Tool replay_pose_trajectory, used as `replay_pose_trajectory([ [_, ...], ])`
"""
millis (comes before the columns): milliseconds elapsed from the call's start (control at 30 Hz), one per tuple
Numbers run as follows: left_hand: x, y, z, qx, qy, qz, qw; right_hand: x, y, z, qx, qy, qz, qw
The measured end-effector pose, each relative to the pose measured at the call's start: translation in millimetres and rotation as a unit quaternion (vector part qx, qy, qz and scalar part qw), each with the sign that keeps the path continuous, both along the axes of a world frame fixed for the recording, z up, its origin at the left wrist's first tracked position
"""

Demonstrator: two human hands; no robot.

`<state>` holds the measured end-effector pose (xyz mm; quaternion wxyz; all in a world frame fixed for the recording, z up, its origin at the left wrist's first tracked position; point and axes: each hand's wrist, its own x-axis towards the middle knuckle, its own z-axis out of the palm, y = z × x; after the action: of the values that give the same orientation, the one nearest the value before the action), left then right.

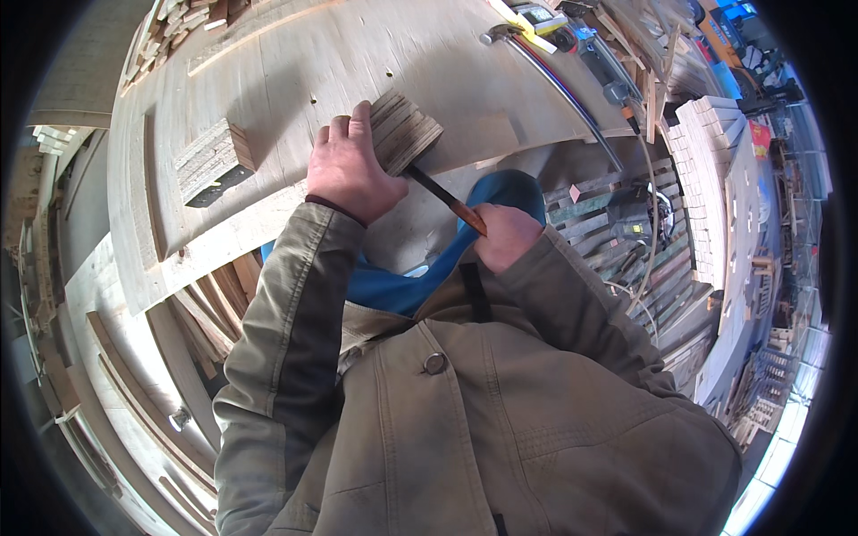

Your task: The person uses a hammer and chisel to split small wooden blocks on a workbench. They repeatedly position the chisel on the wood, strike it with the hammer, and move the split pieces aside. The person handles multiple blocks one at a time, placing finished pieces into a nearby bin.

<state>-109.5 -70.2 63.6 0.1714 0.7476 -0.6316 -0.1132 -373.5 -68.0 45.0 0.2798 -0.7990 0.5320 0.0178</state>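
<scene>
My left hand [350, 170] grips a block of layered wood strips [404, 134] near the bench's front edge, its fingers along the block's left side and thumb at the near side. My right hand [509, 236] is closed around the lower end of a narrow flat dark bar [435, 191], brownish towards the hand. The bar's far end meets the block's near lower edge; its exact kind cannot be told. A second layered wood block [214, 163], dark on its near face, sits on the bench to the left, apart from my hands.
The plywood bench [277, 98] carries a hammer [502, 36] and a corded tool [617, 94] at the far right. Wood strips [170, 36] lie at the far left. Right of the bench are slatted pallets [585, 214] and a stack of pale boards [706, 179].
</scene>
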Motion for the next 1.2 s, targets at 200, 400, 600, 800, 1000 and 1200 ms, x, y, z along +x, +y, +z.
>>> replay_pose_trajectory([
  [200,-0.5,1.7,1.6,0.006,-0.003,0.004,1.000,-1.6,-3.4,3.7,0.033,0.019,-0.012,0.999],
  [400,-0.7,2.0,1.7,0.003,-0.002,0.004,1.000,-0.5,-3.6,-8.9,0.044,-0.002,-0.007,0.999],
  [600,0.9,2.4,0.5,-0.008,-0.001,-0.003,1.000,-0.1,-1.4,-15.7,0.073,-0.032,-0.014,0.997],
  [800,0.6,1.6,-0.4,-0.012,0.004,-0.006,1.000,-2.5,-3.3,-14.7,0.124,-0.074,-0.026,0.989],
  [1000,10.4,4.9,6.9,0.001,0.045,-0.048,0.998,-0.6,-8.1,-14.5,0.173,-0.064,-0.039,0.982],
  [1200,25.8,4.2,7.0,0.006,0.037,-0.109,0.993,0.8,-5.2,-17.7,0.158,-0.067,-0.039,0.984],
])
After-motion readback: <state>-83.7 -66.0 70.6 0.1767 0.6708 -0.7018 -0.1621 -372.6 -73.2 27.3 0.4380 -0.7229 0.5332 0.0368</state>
